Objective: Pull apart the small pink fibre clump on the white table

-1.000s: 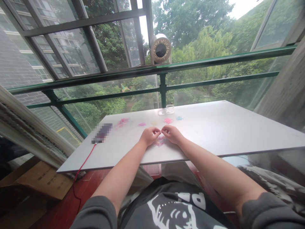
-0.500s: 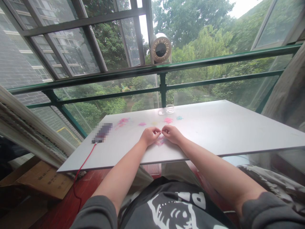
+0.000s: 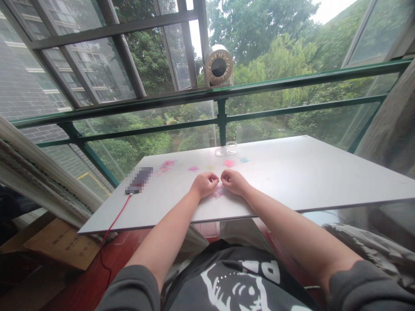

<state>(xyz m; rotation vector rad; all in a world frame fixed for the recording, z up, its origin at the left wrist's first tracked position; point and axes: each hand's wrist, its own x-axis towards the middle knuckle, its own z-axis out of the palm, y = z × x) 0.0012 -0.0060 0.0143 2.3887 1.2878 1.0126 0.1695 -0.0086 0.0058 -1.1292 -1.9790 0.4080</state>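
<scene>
Left hand [image 3: 205, 184] and right hand [image 3: 234, 183], both curled, have parted slightly beside pink bits [image 3: 218, 193], toward tabletop's [image 3: 301, 172] near edge. Cannot tell whether either grips one; any joint pinch probably over.

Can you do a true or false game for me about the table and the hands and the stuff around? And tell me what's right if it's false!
1. The left hand and the right hand are close together at the white table. True.
2. The blue pile is left of the yellow pile. False: the blue pile is right of the yellow pile.
3. A red cable hangs down over the table's edge. True.
4. The clear dishes stand at the table's near edge. False: the clear dishes are by the far edge.
5. The cardboard box sits on the table. False: the cardboard box is lower down, left of the table.
6. Green trees show through the window. True.
</scene>
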